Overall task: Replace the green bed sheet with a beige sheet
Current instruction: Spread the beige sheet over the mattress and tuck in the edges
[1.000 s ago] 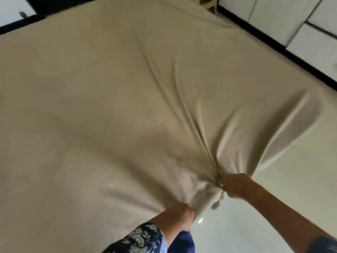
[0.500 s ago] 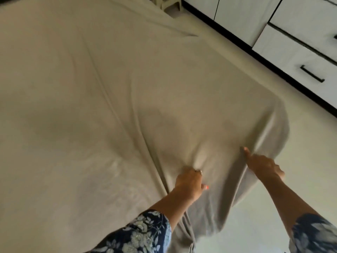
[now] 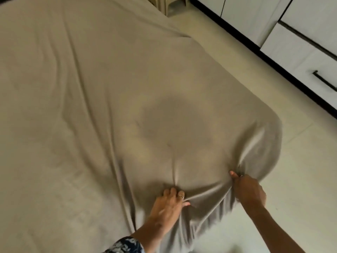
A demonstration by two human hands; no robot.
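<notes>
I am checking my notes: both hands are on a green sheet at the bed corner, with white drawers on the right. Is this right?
Not quite: the head view shows a beige sheet, not green. Both the left hand and right hand are on it at the bed corner, with white drawers on the right.

Beige sheet on the bed

The beige sheet (image 3: pixel 113 99) is spread wide over the bed. It has long wrinkles. Near the corner it is bunched up in little folds, and its edge hangs down toward the floor.
</notes>
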